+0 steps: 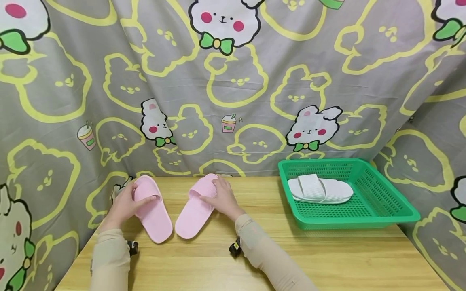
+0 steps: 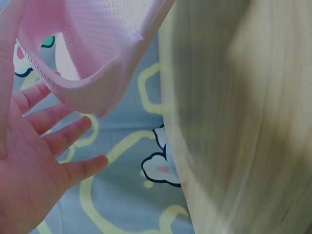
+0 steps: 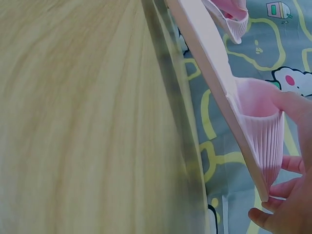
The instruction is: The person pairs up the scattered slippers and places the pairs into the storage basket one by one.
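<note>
Two pink slippers stand side by side on the left part of the table, their toes pointing away and apart, heels close together. My left hand (image 1: 127, 206) holds the left pink slipper (image 1: 157, 226) at its strap, thumb across the top and fingers along the outer side. With the right hand (image 1: 223, 198) I hold the right pink slipper (image 1: 189, 224), thumb on the strap and fingers near the toe. In the right wrist view that pink slipper (image 3: 263, 141) appears tilted, its toe raised off the table. The left wrist view shows spread fingers (image 2: 68, 136) beside the strap.
A green plastic basket (image 1: 360, 220) stands at the right rear of the wooden table (image 1: 204, 266). White slippers (image 1: 336, 190) lie in it. A grey patterned curtain (image 1: 247, 93) hangs behind the table and along both sides.
</note>
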